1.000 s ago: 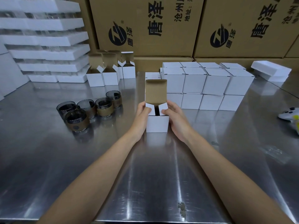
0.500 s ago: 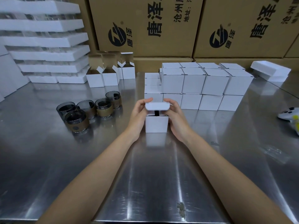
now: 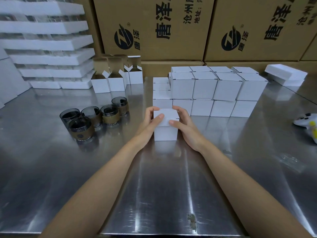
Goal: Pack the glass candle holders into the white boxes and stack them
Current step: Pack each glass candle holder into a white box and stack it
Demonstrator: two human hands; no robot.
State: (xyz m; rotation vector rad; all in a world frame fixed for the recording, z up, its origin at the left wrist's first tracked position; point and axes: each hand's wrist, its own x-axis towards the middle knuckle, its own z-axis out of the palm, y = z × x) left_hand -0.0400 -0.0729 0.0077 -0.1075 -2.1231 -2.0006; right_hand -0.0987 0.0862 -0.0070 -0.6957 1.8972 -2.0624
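My left hand [image 3: 149, 121] and right hand [image 3: 186, 125] clasp closed white box [image 3: 166, 130] on surface [image 3: 171, 177], thumbs on top, just before stack [image 3: 204, 87]. Thin card, likely glass inside: light, dents easily, fragile. I grip side walls, not top.

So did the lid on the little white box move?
Yes. The lid of the small white cardboard box folded down shut, no longer standing up before the stacked white boxes.

Two slender bare forearms run up from the lower edge of the view, uncovered along their whole length, to a bare left hand [image 3: 148, 123] and a bare right hand [image 3: 187, 128]; the visible thumbnails are short and plain
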